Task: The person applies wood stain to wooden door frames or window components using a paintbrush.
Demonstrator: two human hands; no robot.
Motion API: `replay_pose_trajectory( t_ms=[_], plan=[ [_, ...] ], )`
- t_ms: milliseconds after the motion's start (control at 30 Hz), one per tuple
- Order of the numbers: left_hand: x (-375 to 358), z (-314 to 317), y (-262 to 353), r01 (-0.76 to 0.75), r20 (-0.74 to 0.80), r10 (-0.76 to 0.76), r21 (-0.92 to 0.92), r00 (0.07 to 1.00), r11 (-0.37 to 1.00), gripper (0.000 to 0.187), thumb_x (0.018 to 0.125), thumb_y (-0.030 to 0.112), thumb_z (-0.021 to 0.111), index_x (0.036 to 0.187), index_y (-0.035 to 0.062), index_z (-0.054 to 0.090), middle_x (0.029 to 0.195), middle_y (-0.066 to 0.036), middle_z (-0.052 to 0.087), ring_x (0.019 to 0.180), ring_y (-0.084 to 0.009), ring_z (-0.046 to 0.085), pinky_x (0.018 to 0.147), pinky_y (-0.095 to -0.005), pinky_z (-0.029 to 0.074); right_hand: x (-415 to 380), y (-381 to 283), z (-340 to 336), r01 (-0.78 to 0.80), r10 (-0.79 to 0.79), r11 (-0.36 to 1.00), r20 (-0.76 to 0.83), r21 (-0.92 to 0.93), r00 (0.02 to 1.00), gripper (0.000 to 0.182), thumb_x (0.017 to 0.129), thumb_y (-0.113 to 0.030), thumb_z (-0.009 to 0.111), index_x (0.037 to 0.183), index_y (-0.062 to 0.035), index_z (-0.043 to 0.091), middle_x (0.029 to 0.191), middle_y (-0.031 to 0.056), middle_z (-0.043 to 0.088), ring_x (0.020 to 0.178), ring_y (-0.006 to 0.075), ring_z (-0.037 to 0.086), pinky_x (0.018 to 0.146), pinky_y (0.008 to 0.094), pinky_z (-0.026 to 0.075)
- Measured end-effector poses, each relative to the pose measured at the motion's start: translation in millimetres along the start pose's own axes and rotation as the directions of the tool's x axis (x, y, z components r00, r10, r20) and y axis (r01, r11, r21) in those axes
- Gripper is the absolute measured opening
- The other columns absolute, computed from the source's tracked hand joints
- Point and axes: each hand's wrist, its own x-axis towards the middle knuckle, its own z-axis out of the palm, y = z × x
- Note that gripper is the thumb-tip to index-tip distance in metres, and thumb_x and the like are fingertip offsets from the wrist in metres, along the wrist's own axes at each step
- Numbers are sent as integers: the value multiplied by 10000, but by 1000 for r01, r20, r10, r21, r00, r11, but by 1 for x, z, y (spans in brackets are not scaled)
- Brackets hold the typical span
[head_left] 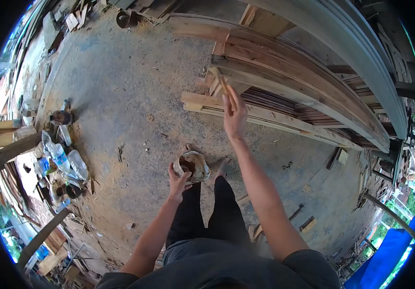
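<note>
My left hand (pixel 177 184) grips the rim of a worn, stained pot (pixel 201 163) with some brown contents inside, held in front of my legs. Stretched forward, my right hand (pixel 236 118) is closed around the handle of a brush (pixel 223 84). The brush's head overlaps the near end of a long wooden beam (pixel 265 77) at the left end of the lumber stack. Below that beam lies a pale plank (pixel 246 111), just beside my right hand.
Stacked boards (pixel 308 113) stretch to the right. At the left stand plastic bottles (pixel 77 164), a jar (pixel 61 117) and wooden posts (pixel 15 151). A hammer (pixel 296 212) and small wood offcuts (pixel 307 224) lie on the dusty concrete floor (pixel 121 86) near my right arm.
</note>
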Motion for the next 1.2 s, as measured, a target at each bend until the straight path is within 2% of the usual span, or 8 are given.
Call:
replay_pose_trajectory(
  t_ms=[67,167,333,433,500,700,800,1200],
  plan=[
    [1,6,7,-1,10,1,-12,1000,1000,888,772,203,692,1458,255,130,1411,-130,287,1137,-288,509,771,-410,544,2,15,-11,-105,105,994,-41,15,994,321,929,-163,576,1246,-108,570,1086,117,644,986,266,621,790,391,510],
    [14,19,10,-4,80,7,-29,997,1000,903,772,204,688,1460,266,107,1432,-134,254,1164,-297,489,799,-433,529,-17,51,-50,32,-64,993,-290,-115,955,333,949,-185,549,1263,-77,553,1131,125,636,1019,245,619,819,370,508],
    [29,34,12,14,185,-34,107,982,994,880,812,191,661,1454,311,71,1408,-116,299,1142,-287,504,817,-444,512,-21,77,-103,-217,216,973,-609,73,763,382,987,-237,471,1305,-26,499,1244,109,591,1165,215,539,933,358,458],
    [24,32,14,20,212,-46,126,976,992,868,811,189,662,1448,310,86,1385,-110,331,1132,-286,508,811,-448,509,-12,84,-79,-153,182,983,-610,99,771,407,983,-272,491,1308,-27,502,1272,114,572,1104,208,571,905,300,438],
    [23,24,16,19,205,-50,152,978,988,862,812,186,661,1444,314,88,1374,-101,350,1126,-282,512,804,-457,506,-12,67,-45,-166,47,970,-533,-177,845,387,973,-244,503,1312,-57,507,1251,118,580,1102,221,567,903,317,451],
    [30,-12,17,52,187,-65,73,980,996,887,799,198,672,1452,295,80,1384,-101,338,1077,-275,539,801,-455,501,-24,-8,49,158,-168,985,-200,-66,965,378,906,-222,588,1273,-138,553,1100,102,636,1060,274,580,863,384,514],
    [28,-26,19,10,121,-18,62,992,998,888,798,187,668,1452,301,77,1376,-100,346,1094,-290,530,818,-484,492,-26,-14,59,107,-102,994,-130,33,986,380,908,-255,588,1268,-140,560,1082,103,640,1060,272,584,859,373,525],
    [15,-17,-10,70,125,-66,-23,990,997,870,817,145,654,1447,298,74,1375,-125,340,1079,-306,542,826,-504,507,-33,98,-38,-216,254,967,-524,134,813,398,969,-295,516,1296,-67,534,1230,90,607,1051,157,601,847,247,469]
  ],
)
